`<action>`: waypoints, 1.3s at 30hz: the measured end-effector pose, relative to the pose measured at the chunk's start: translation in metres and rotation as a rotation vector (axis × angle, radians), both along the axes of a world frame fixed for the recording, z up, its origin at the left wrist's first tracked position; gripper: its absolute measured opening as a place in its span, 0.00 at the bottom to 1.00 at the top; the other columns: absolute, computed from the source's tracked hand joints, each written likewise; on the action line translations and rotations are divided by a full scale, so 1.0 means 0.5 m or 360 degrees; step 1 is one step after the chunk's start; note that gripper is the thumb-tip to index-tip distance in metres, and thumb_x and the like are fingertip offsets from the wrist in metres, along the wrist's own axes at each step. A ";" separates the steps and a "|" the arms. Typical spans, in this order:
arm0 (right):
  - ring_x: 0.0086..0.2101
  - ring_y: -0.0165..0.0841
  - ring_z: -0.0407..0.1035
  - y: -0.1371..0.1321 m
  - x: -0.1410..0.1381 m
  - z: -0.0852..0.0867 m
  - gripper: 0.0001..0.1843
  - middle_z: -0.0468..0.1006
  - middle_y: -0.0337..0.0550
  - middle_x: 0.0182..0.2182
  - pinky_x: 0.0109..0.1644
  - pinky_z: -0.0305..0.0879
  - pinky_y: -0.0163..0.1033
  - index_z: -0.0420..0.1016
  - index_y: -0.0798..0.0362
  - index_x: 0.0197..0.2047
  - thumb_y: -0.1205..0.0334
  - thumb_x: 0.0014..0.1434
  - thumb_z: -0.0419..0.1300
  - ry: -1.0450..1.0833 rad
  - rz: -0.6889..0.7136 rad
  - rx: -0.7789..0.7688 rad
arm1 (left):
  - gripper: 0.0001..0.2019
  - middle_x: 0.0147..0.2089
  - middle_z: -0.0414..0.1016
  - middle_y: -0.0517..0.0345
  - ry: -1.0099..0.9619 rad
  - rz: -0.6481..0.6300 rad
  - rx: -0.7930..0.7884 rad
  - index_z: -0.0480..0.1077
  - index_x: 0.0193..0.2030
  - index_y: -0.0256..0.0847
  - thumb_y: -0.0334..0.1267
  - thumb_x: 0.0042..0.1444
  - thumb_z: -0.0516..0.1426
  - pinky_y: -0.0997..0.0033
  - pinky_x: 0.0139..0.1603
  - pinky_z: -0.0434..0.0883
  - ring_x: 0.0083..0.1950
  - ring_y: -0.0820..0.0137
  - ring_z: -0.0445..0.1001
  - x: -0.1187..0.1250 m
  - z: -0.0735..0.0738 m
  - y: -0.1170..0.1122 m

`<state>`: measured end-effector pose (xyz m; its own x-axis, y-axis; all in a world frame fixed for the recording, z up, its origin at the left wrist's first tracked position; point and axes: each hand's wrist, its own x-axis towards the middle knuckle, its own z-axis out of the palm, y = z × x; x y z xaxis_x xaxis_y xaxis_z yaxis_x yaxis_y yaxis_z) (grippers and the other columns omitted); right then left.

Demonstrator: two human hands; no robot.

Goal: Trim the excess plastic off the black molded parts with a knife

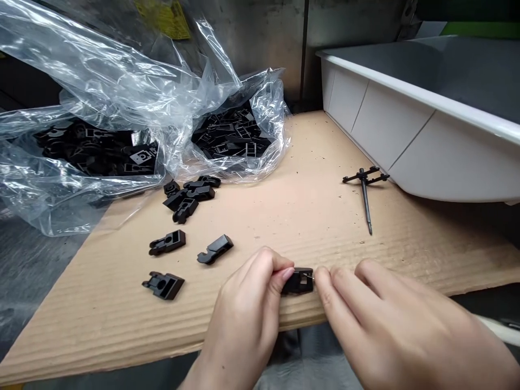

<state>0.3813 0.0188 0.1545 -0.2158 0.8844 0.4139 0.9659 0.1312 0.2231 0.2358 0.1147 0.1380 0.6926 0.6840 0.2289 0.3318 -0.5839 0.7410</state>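
Observation:
My left hand [247, 303] pinches a small black plastic clip [298, 281] between thumb and fingers, just above the near edge of a corrugated cardboard sheet [309, 216]. My right hand [390, 325] meets it from the right, fingertips pressed together at the clip's right end, where a tiny metal pin shows. Three more black clips [167, 242] [215, 249] [163, 285] lie loose on the cardboard to the left. A small heap of the same clips [189, 194] sits further back.
Two clear plastic bags [239, 135] [89, 151] full of black parts lie at the back left. A white plastic tub [422, 124] stands at the right. A black sprue with a long stem [365, 189] lies beside it.

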 end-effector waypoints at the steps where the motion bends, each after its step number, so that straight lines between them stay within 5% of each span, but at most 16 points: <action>1: 0.27 0.34 0.70 0.000 0.002 0.003 0.17 0.76 0.41 0.27 0.24 0.51 0.38 0.73 0.55 0.35 0.74 0.55 0.44 -0.0005 0.0009 0.0013 | 0.08 0.28 0.66 0.65 0.0009 0.0004 -0.0004 0.62 0.32 0.41 0.26 0.60 0.48 0.80 0.32 0.63 0.30 0.76 0.67 0.000 0.001 0.000; 9: 0.26 0.30 0.70 -0.016 0.020 -0.019 0.15 0.76 0.39 0.26 0.29 0.55 0.37 0.70 0.55 0.40 0.74 0.59 0.44 0.0042 0.0129 0.0029 | 0.08 0.28 0.68 0.63 0.0136 0.0013 -0.0068 0.63 0.31 0.40 0.27 0.60 0.47 0.76 0.31 0.64 0.30 0.74 0.69 0.003 0.005 0.001; 19: 0.24 0.34 0.70 -0.007 -0.003 -0.012 0.16 0.75 0.42 0.26 0.21 0.59 0.37 0.73 0.58 0.37 0.75 0.54 0.46 0.0022 0.0040 -0.0009 | 0.09 0.27 0.68 0.62 0.0167 0.0032 -0.0002 0.63 0.30 0.40 0.28 0.60 0.48 0.76 0.30 0.63 0.28 0.72 0.69 0.009 0.010 0.001; 23: 0.29 0.36 0.73 -0.014 0.021 -0.008 0.15 0.76 0.43 0.28 0.26 0.69 0.38 0.72 0.55 0.38 0.75 0.55 0.46 0.0249 0.0060 -0.0100 | 0.09 0.28 0.68 0.63 0.0011 0.0052 -0.0093 0.65 0.31 0.40 0.26 0.59 0.49 0.78 0.32 0.64 0.30 0.74 0.69 0.000 0.010 0.002; 25: 0.31 0.32 0.74 -0.020 0.037 -0.009 0.12 0.78 0.42 0.30 0.32 0.72 0.32 0.70 0.55 0.42 0.72 0.57 0.49 0.0604 0.0063 -0.0016 | 0.09 0.29 0.69 0.64 -0.0166 0.0028 -0.0223 0.67 0.32 0.41 0.25 0.58 0.50 0.81 0.32 0.65 0.30 0.76 0.69 -0.007 0.013 0.000; 30: 0.19 0.20 0.70 -0.026 0.018 -0.012 0.08 0.76 0.29 0.23 0.23 0.65 0.16 0.69 0.50 0.41 0.69 0.59 0.53 0.1544 -0.0028 -0.0103 | 0.09 0.31 0.72 0.66 -0.0594 0.0069 -0.0820 0.72 0.34 0.45 0.25 0.53 0.56 0.85 0.29 0.68 0.29 0.78 0.71 -0.004 0.021 -0.010; 34: 0.26 0.25 0.73 -0.015 -0.032 -0.019 0.09 0.76 0.33 0.23 0.29 0.67 0.22 0.69 0.51 0.39 0.72 0.56 0.56 0.1366 -0.0022 0.0439 | 0.11 0.32 0.75 0.65 -0.0853 0.0247 -0.1334 0.69 0.38 0.42 0.27 0.48 0.62 0.85 0.27 0.71 0.27 0.78 0.74 0.015 0.019 -0.002; 39: 0.23 0.29 0.71 0.001 -0.066 -0.035 0.09 0.77 0.40 0.24 0.28 0.67 0.33 0.71 0.61 0.41 0.72 0.56 0.57 0.0922 0.0028 0.0564 | 0.16 0.43 0.78 0.55 -0.1100 0.0283 -0.1728 0.70 0.41 0.40 0.24 0.45 0.63 0.77 0.36 0.75 0.36 0.70 0.79 0.026 0.034 -0.002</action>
<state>0.3482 0.0192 0.1370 0.1151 0.6724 0.7312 0.9408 0.1623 -0.2974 0.2489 0.1139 0.1551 0.5358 0.8136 -0.2256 -0.2963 0.4314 0.8521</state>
